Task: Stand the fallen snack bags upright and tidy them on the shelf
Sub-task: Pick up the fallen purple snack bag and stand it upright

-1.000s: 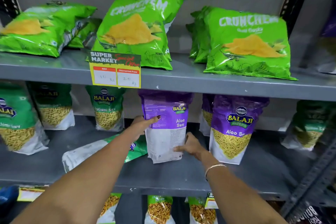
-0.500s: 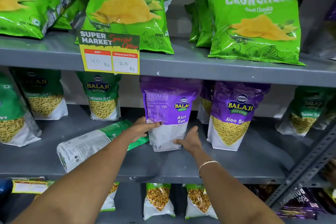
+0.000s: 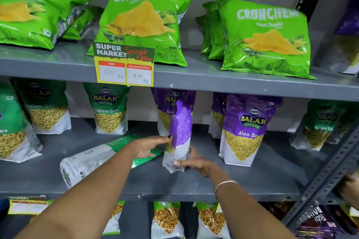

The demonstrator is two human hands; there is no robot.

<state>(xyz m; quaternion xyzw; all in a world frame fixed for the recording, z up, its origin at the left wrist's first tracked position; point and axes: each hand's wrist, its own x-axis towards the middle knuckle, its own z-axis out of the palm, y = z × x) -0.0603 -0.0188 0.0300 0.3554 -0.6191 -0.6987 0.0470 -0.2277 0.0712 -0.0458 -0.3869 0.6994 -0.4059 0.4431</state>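
A: From the head camera, what sits by the price tag (image 3: 124, 64)?

B: The tag hangs on the edge of the upper shelf (image 3: 233, 81). Just below it and to the right, on the middle shelf (image 3: 242, 184), a purple Aloo Sev bag (image 3: 179, 137) stands upright, turned edge-on so its narrow side faces the camera.

A: Who has hold of it?

B: Both hands. The right hand (image 3: 196, 164), below the tag and to the right, grips the bag's white bottom part, fingers wrapped round it, though it is blurred. The left hand (image 3: 148, 146) is at the bag's left side, fingers spread apart and straight, the thumb tip touching the purple part; I cannot tell whether the palm presses the bag.

A: Any bag still down?

B: Yes. A green and white bag (image 3: 101, 158) lies flat on its side on the middle shelf, below the tag and a little left, partly under the left wrist.

A: And the neighbours?

B: Another purple bag (image 3: 167, 106) stands right behind the held one. Further right of the tag stands a front-facing Aloo Sev bag (image 3: 244, 132). Directly under the tag, at the back, a green Ratlami Sev bag (image 3: 109, 110) stands upright. Above the tag, a green Crunchem bag (image 3: 147, 19) leans back on the upper shelf.
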